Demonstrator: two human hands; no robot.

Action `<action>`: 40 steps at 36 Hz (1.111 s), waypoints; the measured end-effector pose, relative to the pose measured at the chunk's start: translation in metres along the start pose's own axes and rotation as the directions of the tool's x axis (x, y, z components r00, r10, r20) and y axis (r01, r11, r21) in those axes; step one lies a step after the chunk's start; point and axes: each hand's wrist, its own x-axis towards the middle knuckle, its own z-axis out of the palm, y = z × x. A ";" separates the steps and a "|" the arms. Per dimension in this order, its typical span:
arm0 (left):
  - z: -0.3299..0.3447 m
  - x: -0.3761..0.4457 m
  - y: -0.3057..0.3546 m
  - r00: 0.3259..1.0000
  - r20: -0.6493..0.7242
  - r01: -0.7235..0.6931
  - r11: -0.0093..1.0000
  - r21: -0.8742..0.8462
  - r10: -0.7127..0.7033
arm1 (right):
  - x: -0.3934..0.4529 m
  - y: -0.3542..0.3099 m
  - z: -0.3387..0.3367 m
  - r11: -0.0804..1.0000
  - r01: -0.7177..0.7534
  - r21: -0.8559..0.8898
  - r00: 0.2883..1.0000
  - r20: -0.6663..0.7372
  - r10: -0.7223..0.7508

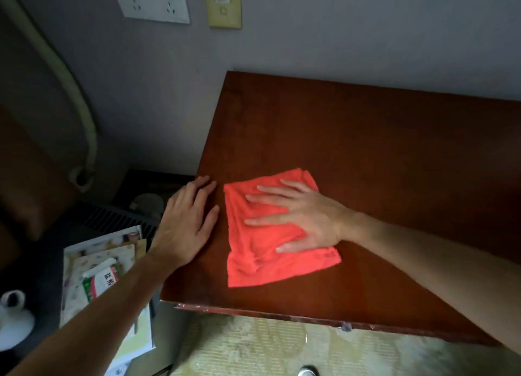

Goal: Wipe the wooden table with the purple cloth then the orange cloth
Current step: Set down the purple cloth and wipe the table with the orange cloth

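An orange cloth lies folded flat on the dark wooden table, near its front left corner. My right hand presses flat on top of the cloth, fingers spread and pointing left. My left hand rests palm down on the table's left edge, just left of the cloth and not touching it, with nothing in it. No purple cloth is in view.
The table stands against a grey wall with sockets. Left of and below the table lie papers and a packet on a dark surface. A white jug sits at the far left. Patterned floor shows below the front edge.
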 end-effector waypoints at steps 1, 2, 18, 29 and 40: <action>0.000 0.000 0.000 1.000 0.011 -0.028 1.000 0.013 0.028 | 0.009 0.015 -0.002 1.000 0.001 -0.008 1.000 0.007 -0.001; 0.000 0.001 0.001 0.999 0.024 -0.047 0.999 0.016 0.047 | 0.017 0.031 -0.004 1.000 -0.009 -0.012 1.000 0.008 0.009; -0.002 0.007 0.002 0.997 0.064 -0.046 0.998 -0.043 0.048 | 0.147 0.236 -0.034 0.975 -0.219 -0.033 0.973 -0.082 0.215; 0.001 0.009 0.001 0.998 0.015 -0.064 0.996 -0.065 0.065 | 0.202 0.260 -0.041 0.860 -0.506 0.068 0.847 -0.148 0.510; 0.007 0.006 -0.004 0.998 0.016 -0.065 0.994 -0.084 0.067 | 0.190 0.179 -0.023 0.785 -0.616 0.058 0.772 -0.155 0.617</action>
